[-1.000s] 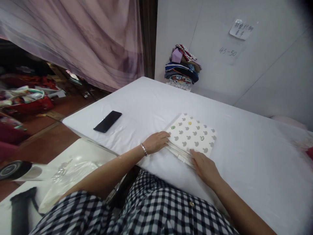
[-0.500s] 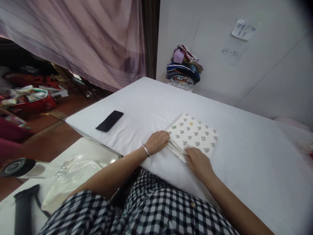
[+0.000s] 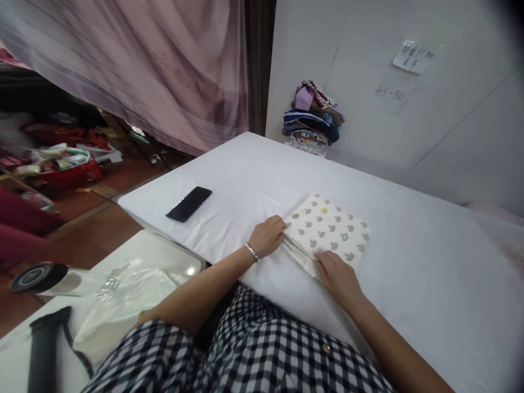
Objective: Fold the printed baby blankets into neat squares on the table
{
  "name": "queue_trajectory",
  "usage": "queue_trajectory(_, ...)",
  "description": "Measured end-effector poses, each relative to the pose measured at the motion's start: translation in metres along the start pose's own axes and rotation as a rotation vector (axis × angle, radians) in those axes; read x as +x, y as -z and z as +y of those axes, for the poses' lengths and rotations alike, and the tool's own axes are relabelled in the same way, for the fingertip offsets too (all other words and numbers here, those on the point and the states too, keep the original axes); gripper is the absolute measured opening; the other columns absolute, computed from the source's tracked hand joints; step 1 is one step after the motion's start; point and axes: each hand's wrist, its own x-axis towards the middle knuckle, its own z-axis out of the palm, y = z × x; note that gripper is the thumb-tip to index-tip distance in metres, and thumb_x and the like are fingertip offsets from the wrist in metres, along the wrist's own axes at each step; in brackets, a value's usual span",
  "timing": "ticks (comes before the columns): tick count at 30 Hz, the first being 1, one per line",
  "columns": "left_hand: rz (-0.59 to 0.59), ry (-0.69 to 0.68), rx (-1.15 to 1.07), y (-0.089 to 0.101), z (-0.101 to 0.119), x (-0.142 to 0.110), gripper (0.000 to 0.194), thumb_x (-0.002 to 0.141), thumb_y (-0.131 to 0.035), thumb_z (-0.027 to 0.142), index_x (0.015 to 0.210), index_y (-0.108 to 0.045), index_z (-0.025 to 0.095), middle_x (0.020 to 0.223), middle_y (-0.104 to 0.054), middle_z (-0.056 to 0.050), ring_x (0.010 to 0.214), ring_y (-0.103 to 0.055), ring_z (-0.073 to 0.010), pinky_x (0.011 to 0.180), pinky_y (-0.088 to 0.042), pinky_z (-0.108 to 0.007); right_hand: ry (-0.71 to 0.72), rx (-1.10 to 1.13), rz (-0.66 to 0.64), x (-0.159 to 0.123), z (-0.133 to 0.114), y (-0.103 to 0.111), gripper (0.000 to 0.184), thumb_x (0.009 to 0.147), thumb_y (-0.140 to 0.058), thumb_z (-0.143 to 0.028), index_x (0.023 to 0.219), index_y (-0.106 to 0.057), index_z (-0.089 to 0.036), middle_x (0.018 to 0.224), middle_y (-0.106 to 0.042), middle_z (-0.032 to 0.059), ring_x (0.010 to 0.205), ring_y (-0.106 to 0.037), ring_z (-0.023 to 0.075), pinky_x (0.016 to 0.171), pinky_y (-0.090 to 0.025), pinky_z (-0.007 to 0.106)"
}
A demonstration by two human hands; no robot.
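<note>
A folded white cloth (image 3: 327,226) printed with grey, green and yellow motifs lies flat on the white-covered table (image 3: 413,262). At its near left corner, my left hand (image 3: 267,236) is closed on the folded edge, a bracelet round the wrist. My right hand (image 3: 338,277) pinches the same edge at the near right corner, thumb and fingers together. Between the two hands, several layers of the edge show, slightly apart. Both palms and some fingertips are hidden from view.
A black phone (image 3: 189,203) lies to the left on the table. Folded clothes (image 3: 313,117) are stacked by the wall. Lower left, a white surface (image 3: 20,349) holds a clear plastic bag (image 3: 135,295), a dark-capped bottle (image 3: 41,277) and a black pouch (image 3: 45,349). A curtain (image 3: 184,65) hangs behind.
The view has shifted slightly, so everything sits a little lower and further right. Both hands keep their hold on the cloth's near edge, whose layers look a bit more spread.
</note>
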Motion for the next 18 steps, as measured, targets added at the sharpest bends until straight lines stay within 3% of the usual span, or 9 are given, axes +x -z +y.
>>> queue_trajectory(7,-0.003,0.124,-0.244,-0.007,-0.008,-0.008,0.023,0.067,-0.045,0.003,0.082,-0.048,0.02,0.085,-0.052,-0.001,0.074,-0.051,-0.0137,0.069,-0.045,-0.027,0.001,-0.016,0.029,0.0,0.0,-0.003,0.026,0.092,-0.034,-0.024,0.103,-0.057,-0.019,0.096,-0.061,0.0066,0.089,-0.058,0.0174,0.068,-0.049,0.028)
queue_trajectory(13,0.01,-0.051,-0.23,-0.01,-0.015,-0.013,0.026,0.072,-0.042,0.003,0.091,-0.049,0.019,0.095,-0.053,-0.005,0.09,-0.052,-0.0162,0.08,-0.044,-0.03,-0.011,0.003,-0.015,0.001,0.0,-0.001,0.026,0.092,-0.033,-0.023,0.103,-0.056,-0.021,0.096,-0.061,0.0058,0.088,-0.058,0.0169,0.067,-0.048,0.028)
queue_trajectory(15,-0.003,0.011,-0.256,-0.009,-0.015,-0.017,0.019,0.075,-0.045,0.008,0.09,-0.051,0.019,0.092,-0.054,-0.004,0.083,-0.053,-0.0149,0.076,-0.044,-0.028,-0.015,0.022,-0.001,0.0,0.0,-0.001,0.025,0.092,-0.033,-0.024,0.103,-0.055,-0.02,0.097,-0.061,0.0059,0.089,-0.058,0.0168,0.068,-0.048,0.028)
queue_trajectory(18,-0.029,0.241,-0.306,-0.008,-0.012,-0.023,0.014,0.075,-0.049,0.015,0.089,-0.052,0.02,0.076,-0.055,0.001,0.067,-0.053,-0.0127,0.066,-0.044,-0.026,-0.012,0.003,0.02,0.0,0.0,-0.002,0.024,0.092,-0.034,-0.024,0.102,-0.056,-0.02,0.096,-0.061,0.0057,0.088,-0.058,0.0169,0.068,-0.048,0.028)
